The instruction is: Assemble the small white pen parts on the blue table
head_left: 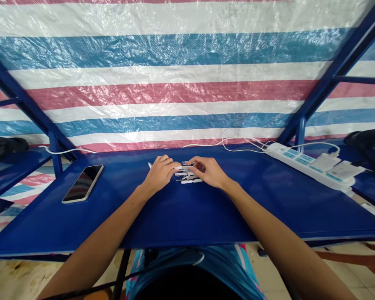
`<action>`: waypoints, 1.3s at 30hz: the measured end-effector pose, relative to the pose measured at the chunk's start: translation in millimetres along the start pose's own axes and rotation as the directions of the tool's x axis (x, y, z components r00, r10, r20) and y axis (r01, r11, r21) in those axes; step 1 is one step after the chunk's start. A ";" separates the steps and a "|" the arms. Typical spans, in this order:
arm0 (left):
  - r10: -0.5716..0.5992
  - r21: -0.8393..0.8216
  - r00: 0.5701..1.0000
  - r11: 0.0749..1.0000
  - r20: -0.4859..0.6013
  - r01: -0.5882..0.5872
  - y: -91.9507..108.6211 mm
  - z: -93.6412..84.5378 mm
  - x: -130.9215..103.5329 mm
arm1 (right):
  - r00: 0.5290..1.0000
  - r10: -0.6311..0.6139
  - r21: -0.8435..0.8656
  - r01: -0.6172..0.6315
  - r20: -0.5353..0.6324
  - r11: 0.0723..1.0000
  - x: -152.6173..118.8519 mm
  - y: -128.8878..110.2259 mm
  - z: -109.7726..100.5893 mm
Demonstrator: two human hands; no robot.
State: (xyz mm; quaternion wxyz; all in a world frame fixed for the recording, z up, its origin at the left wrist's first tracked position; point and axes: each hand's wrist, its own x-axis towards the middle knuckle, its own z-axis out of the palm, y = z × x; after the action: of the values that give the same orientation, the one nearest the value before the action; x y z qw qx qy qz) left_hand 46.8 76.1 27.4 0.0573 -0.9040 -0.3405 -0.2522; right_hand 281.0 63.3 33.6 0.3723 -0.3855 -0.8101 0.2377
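Observation:
Several white pens [191, 181] lie side by side, roughly parallel, on the blue table [187, 216]. My left hand [161, 171] is closed around a white pen [178, 167]. A white end of it shows past the left of my knuckles, and the other end points to the right. My right hand [207, 170] curls in from the other side, its thumb and forefinger pinched at that pen's right end, just above the row. Fingers of both hands partly hide the pens.
A phone [83, 184] lies face up at the left. On the right, a white power strip [309, 164] holds plugged-in chargers, with a white cable [240, 139] looped along the back. Blue metal frames [325, 79] and a striped plastic sheet [175, 93] stand behind.

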 end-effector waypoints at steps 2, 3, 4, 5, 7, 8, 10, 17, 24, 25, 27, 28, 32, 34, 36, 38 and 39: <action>-0.006 0.000 1.000 1.000 -0.006 0.006 1.6 -0.1 0.0 | 1.000 0.015 -0.029 -0.014 0.022 0.999 -0.5 0.6 0.3; -0.014 -0.002 1.000 1.000 -0.009 0.014 1.9 -0.4 0.0 | 0.999 0.017 -0.040 -0.016 0.032 0.999 -0.8 0.7 0.4; -0.025 -0.007 1.000 1.000 -0.010 0.025 2.0 -0.7 0.0 | 0.999 0.015 -0.047 -0.013 0.038 0.999 -1.1 0.8 0.6; -0.039 -0.014 0.999 0.999 -0.011 0.038 1.9 -1.1 0.1 | 0.999 0.010 -0.050 -0.008 0.040 0.999 -1.3 0.8 0.7; -0.076 -0.033 0.997 0.997 -0.009 0.076 1.3 -1.6 0.1 | 1.000 0.004 -0.051 -0.002 0.031 0.999 -1.3 1.0 0.8; -0.096 -0.048 0.995 0.994 -0.007 0.096 1.0 -1.8 0.2 | 1.000 0.005 -0.051 -0.004 0.024 0.999 -1.0 1.5 0.8; -0.136 -0.085 0.991 0.987 -0.009 0.135 0.3 -1.6 0.1 | 1.000 0.014 -0.051 -0.013 0.006 0.999 -0.2 3.0 0.8; -0.207 -0.225 0.978 0.954 -0.025 0.196 -1.7 1.1 0.0 | 0.998 0.052 -0.067 -0.055 -0.042 0.996 1.6 6.8 1.4; -0.246 -0.275 0.968 0.936 -0.055 0.222 -5.4 1.8 -0.1 | 0.991 0.103 -0.035 -0.106 -0.084 0.994 1.3 7.2 2.1; -0.254 -0.279 0.965 0.933 -0.057 0.229 -5.8 1.5 -0.3 | 0.990 0.110 -0.026 -0.112 -0.087 0.993 1.3 7.0 2.0; -0.268 -0.288 0.962 0.927 -0.062 0.240 -6.0 0.9 -0.6 | 0.988 0.121 -0.016 -0.123 -0.093 0.992 1.5 6.4 1.9; -0.274 -0.292 0.960 0.924 -0.062 0.245 -5.9 0.6 -0.7 | 0.987 0.127 -0.016 -0.129 -0.094 0.991 1.5 6.2 1.8; -0.310 -0.314 0.948 0.909 -0.073 0.273 -4.4 -0.3 -0.7 | 0.985 0.147 -0.021 -0.149 -0.096 0.989 1.8 6.1 1.8; -0.320 -0.337 0.945 0.899 -0.073 0.279 -3.4 -0.9 -0.3 | 0.985 0.144 -0.022 -0.147 -0.098 0.989 1.8 6.5 1.8; -0.329 -0.364 0.942 0.887 -0.062 0.285 -2.6 -1.4 0.1 | 0.985 0.139 -0.027 -0.142 -0.098 0.989 1.8 6.7 1.7; -0.338 -0.381 0.940 0.876 -0.047 0.296 -2.2 -1.9 0.5 | 0.986 0.141 -0.033 -0.145 -0.094 0.989 1.8 6.7 1.5; -0.343 -0.386 0.939 0.872 -0.041 0.301 -2.1 -2.1 0.6 | 0.986 0.142 -0.035 -0.146 -0.092 0.989 1.7 6.7 1.4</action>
State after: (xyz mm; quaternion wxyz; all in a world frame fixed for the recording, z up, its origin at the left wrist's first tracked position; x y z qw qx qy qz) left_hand 44.9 77.5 29.3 -0.1403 -0.8137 -0.4286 -0.3669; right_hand 282.1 68.5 29.0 0.3819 -0.4608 -0.7675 0.2297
